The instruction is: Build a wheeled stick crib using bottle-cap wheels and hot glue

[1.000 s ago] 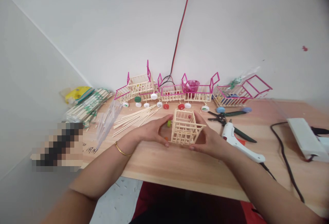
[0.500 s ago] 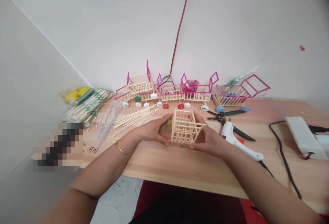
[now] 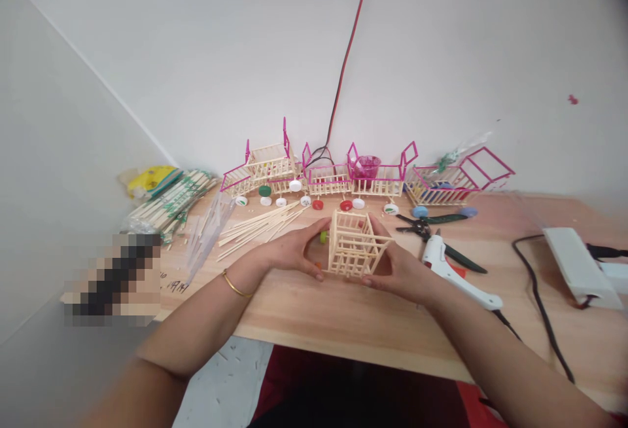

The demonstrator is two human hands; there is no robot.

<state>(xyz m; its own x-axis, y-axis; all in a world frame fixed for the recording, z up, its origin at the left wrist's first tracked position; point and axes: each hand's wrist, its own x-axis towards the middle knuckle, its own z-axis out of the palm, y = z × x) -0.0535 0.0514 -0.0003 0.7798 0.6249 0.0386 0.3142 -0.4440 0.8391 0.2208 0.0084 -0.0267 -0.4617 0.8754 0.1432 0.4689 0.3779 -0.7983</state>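
An unpainted stick cart (image 3: 354, 248) stands between my two hands near the middle of the table. My left hand (image 3: 297, 251) is curved round its left side, by a green wheel (image 3: 323, 237) and an orange one below. On the cart's right side, my right hand (image 3: 400, 267) grips the frame with thumb and fingers. Loose sticks (image 3: 262, 226) lie to the left. A white glue gun (image 3: 458, 277) and green-handled pliers (image 3: 422, 226) lie to the right of my right hand.
Several carts with pink rims (image 3: 328, 180) line the wall, with a pink cup (image 3: 366, 169) among them. Bundled sticks (image 3: 174, 202) and a yellow packet (image 3: 153, 180) lie on the left. A white power strip (image 3: 577, 264) and black cable (image 3: 540, 303) are on the right.
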